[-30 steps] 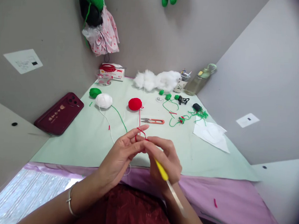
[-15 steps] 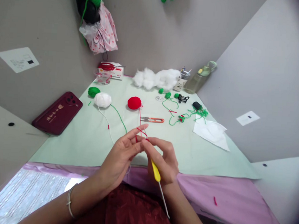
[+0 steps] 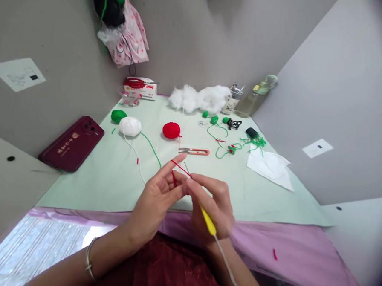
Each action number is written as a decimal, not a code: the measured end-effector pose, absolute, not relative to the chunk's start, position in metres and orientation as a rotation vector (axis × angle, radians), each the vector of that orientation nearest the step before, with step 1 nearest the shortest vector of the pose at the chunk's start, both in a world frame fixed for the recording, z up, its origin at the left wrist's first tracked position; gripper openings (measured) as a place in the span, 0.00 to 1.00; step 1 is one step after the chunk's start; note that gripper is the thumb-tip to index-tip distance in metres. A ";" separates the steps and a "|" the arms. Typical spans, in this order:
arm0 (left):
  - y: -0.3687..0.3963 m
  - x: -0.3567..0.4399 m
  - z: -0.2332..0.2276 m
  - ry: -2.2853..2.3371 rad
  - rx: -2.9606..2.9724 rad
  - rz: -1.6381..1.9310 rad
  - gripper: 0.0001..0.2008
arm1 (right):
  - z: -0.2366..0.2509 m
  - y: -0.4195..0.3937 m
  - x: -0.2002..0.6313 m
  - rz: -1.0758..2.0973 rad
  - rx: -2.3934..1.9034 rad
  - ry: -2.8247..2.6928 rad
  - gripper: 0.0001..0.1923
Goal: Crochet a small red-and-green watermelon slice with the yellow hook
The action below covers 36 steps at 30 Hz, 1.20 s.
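While looped over left fingers (image 3: 173,162), red yarn (image 3: 180,168) meets crochet hook (image 3: 208,220) (yellow grip).

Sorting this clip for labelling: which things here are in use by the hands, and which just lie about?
In use:
left hand, red yarn over its forefinger
right hand, yellow-handled crochet hook
red yarn ball

Lying about:
snips
white ball
green ball
phone
stuffing
bottle
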State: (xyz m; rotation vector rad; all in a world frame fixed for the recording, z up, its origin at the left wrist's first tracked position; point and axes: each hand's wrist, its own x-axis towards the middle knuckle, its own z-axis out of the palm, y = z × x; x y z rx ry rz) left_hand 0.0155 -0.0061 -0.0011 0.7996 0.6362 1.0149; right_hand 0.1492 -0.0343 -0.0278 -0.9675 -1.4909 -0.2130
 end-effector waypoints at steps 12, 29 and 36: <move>0.002 0.007 0.009 0.657 0.802 0.962 0.22 | -0.013 -0.034 0.167 0.645 -0.877 -1.185 0.11; 0.000 0.010 0.008 0.592 0.635 0.927 0.18 | -0.012 -0.035 0.164 0.470 -0.863 -1.275 0.10; -0.005 0.017 0.005 0.644 0.689 0.981 0.21 | -0.020 -0.036 0.159 0.230 -0.960 -1.460 0.15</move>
